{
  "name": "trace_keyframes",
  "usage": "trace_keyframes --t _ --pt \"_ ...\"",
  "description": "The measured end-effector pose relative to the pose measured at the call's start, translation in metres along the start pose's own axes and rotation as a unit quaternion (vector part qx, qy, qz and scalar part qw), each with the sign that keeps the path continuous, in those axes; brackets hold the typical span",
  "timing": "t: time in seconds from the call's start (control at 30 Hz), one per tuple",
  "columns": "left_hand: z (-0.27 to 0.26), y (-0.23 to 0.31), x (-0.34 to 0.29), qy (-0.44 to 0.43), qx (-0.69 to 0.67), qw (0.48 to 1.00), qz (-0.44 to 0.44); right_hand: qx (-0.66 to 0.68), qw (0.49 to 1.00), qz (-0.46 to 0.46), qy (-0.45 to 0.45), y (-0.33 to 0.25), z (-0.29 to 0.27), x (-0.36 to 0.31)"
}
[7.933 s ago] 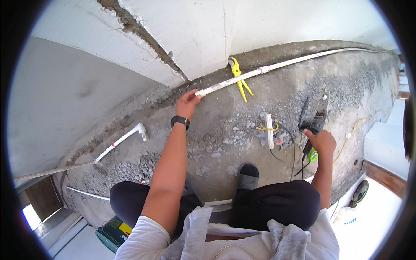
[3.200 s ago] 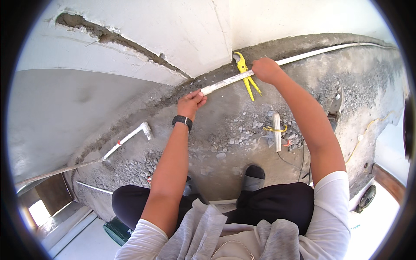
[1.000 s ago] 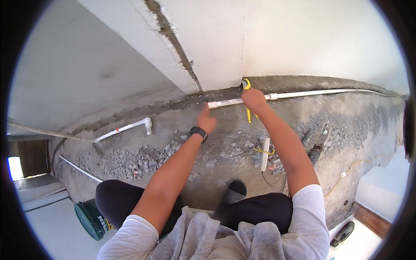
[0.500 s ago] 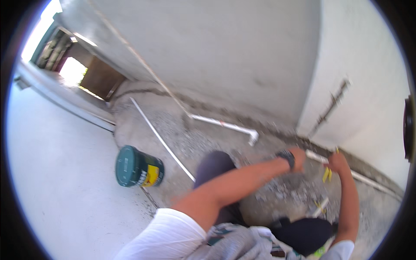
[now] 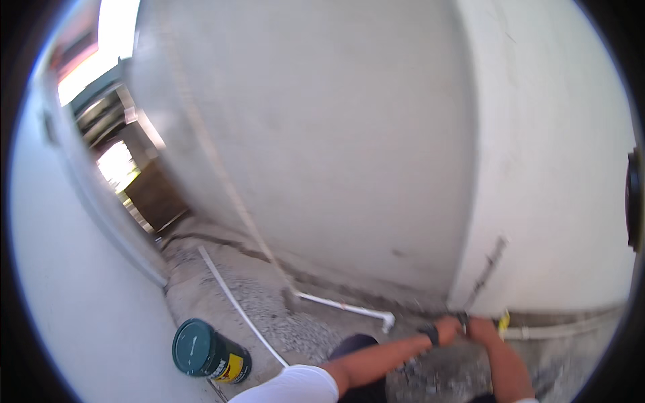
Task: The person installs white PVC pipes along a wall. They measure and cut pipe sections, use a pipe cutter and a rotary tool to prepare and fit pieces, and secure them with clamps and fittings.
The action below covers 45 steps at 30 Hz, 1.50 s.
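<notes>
My left hand [image 5: 447, 331], with a dark watch on its wrist, is closed low by the base of the wall. Close against it, my right hand [image 5: 481, 329] has its fingers curled. A small dark piece [image 5: 463, 319] shows between the two hands, too blurred to name. Just right of my right hand is a bright yellow item [image 5: 504, 322], its kind unclear. From there a white pipe [image 5: 551, 332] runs right along the foot of the wall. Left of my hands lies another white pipe [image 5: 349, 308] with an elbow [image 5: 388, 322] at its end.
A green lidded bucket [image 5: 195, 349] with a yellow label stands at lower left beside the white wall [image 5: 87, 282]. A long thin white pipe [image 5: 238, 309] lies across the gravelly ground [image 5: 295, 342]. A brown board [image 5: 158, 195] stands in the passage. The wall has a dark chased groove [image 5: 487, 272].
My view has tilted up, so everything sits lower. My hands, apart before along the pipe, are now together. The yellow item now shows right of my right hand.
</notes>
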<state>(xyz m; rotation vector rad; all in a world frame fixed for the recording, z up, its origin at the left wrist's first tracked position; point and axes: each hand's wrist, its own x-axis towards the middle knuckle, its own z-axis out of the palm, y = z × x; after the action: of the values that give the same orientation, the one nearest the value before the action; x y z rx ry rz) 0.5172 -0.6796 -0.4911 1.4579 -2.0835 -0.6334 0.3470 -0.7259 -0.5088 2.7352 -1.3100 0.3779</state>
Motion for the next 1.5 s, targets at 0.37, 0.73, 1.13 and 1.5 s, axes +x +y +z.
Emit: trace_keyframes --t 0.37,0.73,1.13,1.5 --pt "-0.09 0.03 -0.015 -0.088 -0.047 0.989 -0.113 0.29 0.737 0.55 -0.264 0.175 -0.045 -0.161" --pt "-0.098 0.0 -0.048 -0.163 -0.03 0.976 -0.142 0.246 0.782 0.444 -0.361 0.036 -0.016 -0.298" --pt "-0.119 -0.009 -0.021 -0.084 -0.003 0.957 -0.277 0.287 0.632 0.473 -0.543 -0.123 -0.037 -0.469" --pt "-0.149 0.068 -0.009 -0.087 0.052 0.993 -0.052 0.621 0.496 0.583 -0.169 -0.053 -0.092 -0.418"
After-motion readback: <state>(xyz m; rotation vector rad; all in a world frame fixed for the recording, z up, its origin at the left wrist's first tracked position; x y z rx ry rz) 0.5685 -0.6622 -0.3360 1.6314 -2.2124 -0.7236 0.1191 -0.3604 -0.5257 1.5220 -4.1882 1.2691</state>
